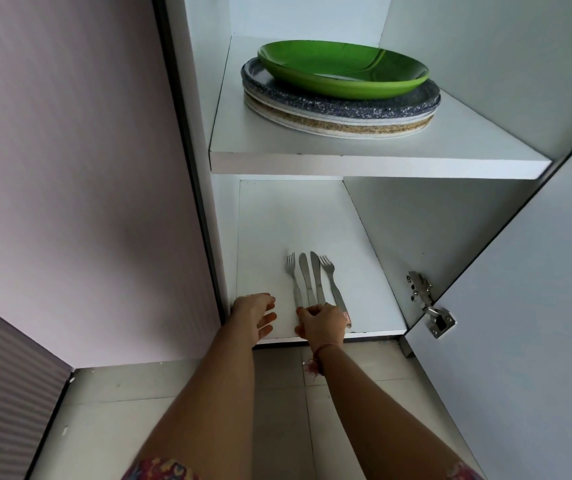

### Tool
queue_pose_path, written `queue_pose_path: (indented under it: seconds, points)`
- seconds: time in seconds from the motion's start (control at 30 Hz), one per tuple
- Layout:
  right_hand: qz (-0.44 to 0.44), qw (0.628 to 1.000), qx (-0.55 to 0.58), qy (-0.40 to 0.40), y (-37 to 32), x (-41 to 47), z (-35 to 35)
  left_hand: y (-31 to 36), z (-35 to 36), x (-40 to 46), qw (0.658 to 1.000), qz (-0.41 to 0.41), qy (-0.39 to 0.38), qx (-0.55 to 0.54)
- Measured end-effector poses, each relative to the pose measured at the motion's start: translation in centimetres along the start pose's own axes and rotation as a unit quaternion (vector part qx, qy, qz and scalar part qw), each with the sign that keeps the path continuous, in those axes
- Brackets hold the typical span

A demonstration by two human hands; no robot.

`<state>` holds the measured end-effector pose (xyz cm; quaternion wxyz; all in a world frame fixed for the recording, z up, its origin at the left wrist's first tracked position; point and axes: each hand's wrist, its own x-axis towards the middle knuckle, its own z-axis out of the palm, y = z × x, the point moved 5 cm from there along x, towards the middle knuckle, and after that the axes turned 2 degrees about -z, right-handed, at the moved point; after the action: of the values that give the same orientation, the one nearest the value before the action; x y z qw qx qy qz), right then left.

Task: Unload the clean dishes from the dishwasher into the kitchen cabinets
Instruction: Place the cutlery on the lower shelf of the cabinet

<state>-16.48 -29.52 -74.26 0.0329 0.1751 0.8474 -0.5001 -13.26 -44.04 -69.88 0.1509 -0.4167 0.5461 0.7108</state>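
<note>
The right hand (322, 325) reaches into the bottom compartment of an open white cabinet, its fingers curled over the handle ends of the cutlery lying on the cabinet floor (277, 230); whether it truly pinches a handle or only rests on them cannot be told, since the back of the hand hides the contact. A red thread bracelet (315, 362) circles its wrist. Fanning away from this hand toward the back of the compartment lie four pieces side by side: a left fork (292, 275), two knives (310, 278) in the middle, and a right fork (333, 285) whose handle runs past the hand's outer side and ends at a small red mark near the front edge. Just to the inner side of the right hand, the left hand (258, 317) hovers with fingers relaxed and spread, palm turned toward the cutlery, holding nothing, close to the compartment's left wall. Above both hands, a shelf (381, 164) carries a stack of plates: a green plate (341, 69) on top, speckled grey plates (346, 105) beneath it, and pale brown-rimmed ones at the bottom. Beyond the right hand's outer side, the open cabinet door (537, 306) hangs on a metal hinge (430, 304). Below the forearms lies tiled floor (139, 410).
</note>
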Motion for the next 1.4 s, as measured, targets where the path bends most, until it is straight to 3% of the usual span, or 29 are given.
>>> queue_pose_path:
  seconds: [0.4, 0.87, 1.0, 1.13, 1.4]
  points:
    - [-0.033, 0.999, 0.009, 0.008, -0.6, -0.4, -0.6, 0.3, 0.0, -0.5, 1.000, 0.001, 0.002, 0.015]
    - [-0.049, 0.996, 0.053, 0.047, -4.5, -2.2, -4.0, 3.0, 0.6, -3.8, 0.982, 0.066, -0.039, 0.174]
    - [-0.051, 0.998, 0.004, 0.034, -6.5, -4.2, -6.1, 1.1, 0.4, -6.0, 0.973, -0.006, -0.074, 0.219]
    - [-0.019, 0.998, -0.048, 0.038, -9.2, -7.0, -10.5, 0.4, -0.8, -10.3, 0.964, -0.058, -0.062, 0.253]
    - [-0.011, 0.995, -0.080, 0.053, -17.6, -15.0, -19.2, 4.0, -2.6, -22.1, 0.978, -0.101, -0.046, 0.176]
